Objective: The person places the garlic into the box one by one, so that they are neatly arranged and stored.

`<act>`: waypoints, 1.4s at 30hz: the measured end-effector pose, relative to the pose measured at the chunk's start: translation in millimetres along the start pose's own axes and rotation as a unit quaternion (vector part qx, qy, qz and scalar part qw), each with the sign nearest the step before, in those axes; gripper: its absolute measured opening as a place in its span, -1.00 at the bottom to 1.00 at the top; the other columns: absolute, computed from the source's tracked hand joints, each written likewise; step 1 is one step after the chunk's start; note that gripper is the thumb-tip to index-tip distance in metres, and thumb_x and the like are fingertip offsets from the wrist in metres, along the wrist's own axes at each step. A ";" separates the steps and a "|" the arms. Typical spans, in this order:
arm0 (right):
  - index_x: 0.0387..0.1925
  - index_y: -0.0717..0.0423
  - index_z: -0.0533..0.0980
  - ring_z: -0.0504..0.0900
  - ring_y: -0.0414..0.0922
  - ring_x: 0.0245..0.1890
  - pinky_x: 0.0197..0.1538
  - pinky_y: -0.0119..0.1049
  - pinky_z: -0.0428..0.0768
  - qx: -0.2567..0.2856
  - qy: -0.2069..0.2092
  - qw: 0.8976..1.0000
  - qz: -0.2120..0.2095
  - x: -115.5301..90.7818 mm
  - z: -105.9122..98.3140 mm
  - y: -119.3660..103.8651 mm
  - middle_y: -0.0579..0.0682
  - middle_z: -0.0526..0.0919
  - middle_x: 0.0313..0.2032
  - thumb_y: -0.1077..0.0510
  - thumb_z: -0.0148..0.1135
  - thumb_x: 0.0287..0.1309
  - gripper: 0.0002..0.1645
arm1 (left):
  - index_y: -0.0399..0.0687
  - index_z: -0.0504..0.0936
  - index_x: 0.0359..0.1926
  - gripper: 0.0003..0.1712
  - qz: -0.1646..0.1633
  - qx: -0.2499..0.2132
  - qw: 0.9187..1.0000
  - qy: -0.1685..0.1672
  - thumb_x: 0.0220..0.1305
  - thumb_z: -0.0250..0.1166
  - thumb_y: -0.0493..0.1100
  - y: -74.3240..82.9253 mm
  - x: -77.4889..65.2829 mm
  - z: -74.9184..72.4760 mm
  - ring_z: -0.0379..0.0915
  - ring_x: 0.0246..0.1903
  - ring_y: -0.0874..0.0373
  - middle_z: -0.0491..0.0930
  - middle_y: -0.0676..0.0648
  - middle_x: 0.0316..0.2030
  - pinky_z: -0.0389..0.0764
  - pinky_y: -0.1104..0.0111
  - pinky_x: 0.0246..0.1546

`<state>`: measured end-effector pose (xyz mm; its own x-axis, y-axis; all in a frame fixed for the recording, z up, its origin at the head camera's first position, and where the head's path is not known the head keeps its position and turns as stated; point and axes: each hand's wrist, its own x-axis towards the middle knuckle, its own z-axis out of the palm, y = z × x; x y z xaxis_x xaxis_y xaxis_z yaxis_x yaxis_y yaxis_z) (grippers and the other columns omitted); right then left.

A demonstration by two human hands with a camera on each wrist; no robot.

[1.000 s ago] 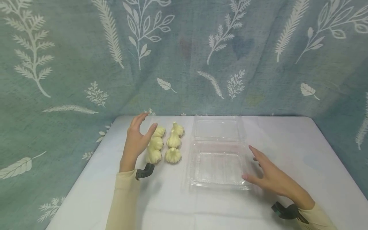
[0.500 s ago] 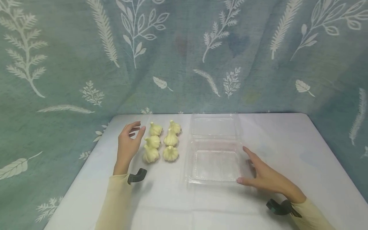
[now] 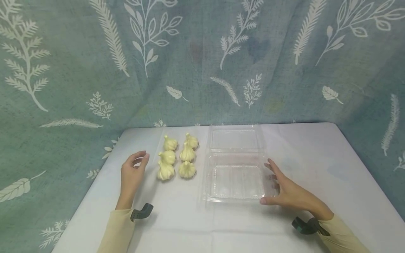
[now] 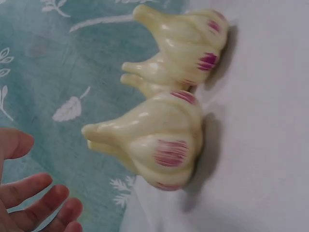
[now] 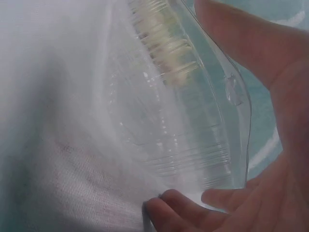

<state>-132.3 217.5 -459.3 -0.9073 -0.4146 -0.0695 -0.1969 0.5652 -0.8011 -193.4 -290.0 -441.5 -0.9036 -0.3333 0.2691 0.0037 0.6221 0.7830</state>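
Observation:
Several pale garlic bulbs (image 3: pixel 187 170) stand in two rows on the white table. Purple streaks mark their lower sides in the left wrist view, where one bulb (image 4: pixel 164 140) is nearest. My left hand (image 3: pixel 133 175) hovers left of the rows, its fingers loosely bent and holding nothing. Right of the garlic lies a clear plastic clamshell container (image 3: pixel 209 179), its lid (image 3: pixel 235 138) folded back, away from me. My right hand (image 3: pixel 289 191) holds the container's right end, thumb at the near corner and fingers along the side. In the right wrist view the fingertips (image 5: pixel 169 210) sit below the rim.
The white-covered table (image 3: pixel 177 218) ends at a blue-green curtain (image 3: pixel 202 88) with white leaf prints. A black wrist camera (image 3: pixel 142 212) sits on the left sleeve, another camera (image 3: pixel 305 226) on the right one.
My left hand has drawn back toward me and left, away from the garlic, its fingers closing in slightly. My right hand has come in against the container's right end. The head view has shifted slightly.

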 end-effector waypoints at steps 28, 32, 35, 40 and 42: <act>0.61 0.16 -0.56 0.09 0.50 0.53 0.41 0.33 0.40 0.015 -0.009 1.000 0.004 1.4 4.3 0.4 0.32 -0.19 0.65 -0.13 0.62 0.00 0.71 | -0.12 0.63 0.25 -0.34 -0.011 0.003 0.993 -0.121 0.32 0.41 0.20 -30.3 -19.5 8.0 0.59 0.19 -0.14 0.62 -0.17 0.24 0.65 -0.05 0.21; 0.61 0.15 -0.55 0.08 0.48 0.54 0.42 0.34 0.39 0.013 -0.009 1.000 0.005 1.4 4.1 0.5 0.30 -0.18 0.65 -0.14 0.61 0.01 0.70 | -0.14 0.65 0.22 -0.37 -0.015 -0.012 0.992 -0.127 0.34 0.40 0.19 -29.1 -20.1 11.1 0.59 0.19 -0.16 0.62 -0.19 0.23 0.63 -0.06 0.24; 0.62 0.13 -0.54 0.09 0.45 0.55 0.42 0.34 0.38 0.014 -0.010 1.000 0.004 1.7 4.0 1.4 0.27 -0.17 0.66 -0.14 0.61 0.02 0.69 | -0.15 0.64 0.22 -0.38 -0.019 -0.015 0.992 -0.127 0.36 0.39 0.19 -27.5 -19.6 14.1 0.59 0.19 -0.17 0.62 -0.21 0.23 0.60 -0.08 0.26; 0.62 0.13 -0.54 0.08 0.43 0.56 0.43 0.34 0.36 0.017 -0.012 1.000 0.004 2.6 4.4 3.1 0.24 -0.17 0.66 -0.16 0.60 0.03 0.68 | -0.16 0.65 0.20 -0.42 -0.031 -0.016 0.992 -0.120 0.37 0.38 0.16 -25.9 -19.0 18.9 0.60 0.18 -0.19 0.63 -0.23 0.22 0.59 -0.09 0.28; 0.61 0.13 -0.55 0.05 0.43 0.57 0.44 0.35 0.33 0.017 -0.010 1.000 0.004 2.3 4.4 3.9 0.24 -0.17 0.66 -0.16 0.60 0.02 0.69 | -0.16 0.65 0.20 -0.43 -0.033 -0.019 0.992 -0.120 0.38 0.38 0.14 -24.6 -18.4 20.7 0.60 0.18 -0.18 0.63 -0.23 0.21 0.60 -0.07 0.27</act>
<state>-133.5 215.6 -465.2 -0.9011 -0.4246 -0.0875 -0.1769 0.5445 -0.8199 -185.8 -284.5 -477.3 -0.9785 -0.1910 0.0779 -0.0473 0.5752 0.8166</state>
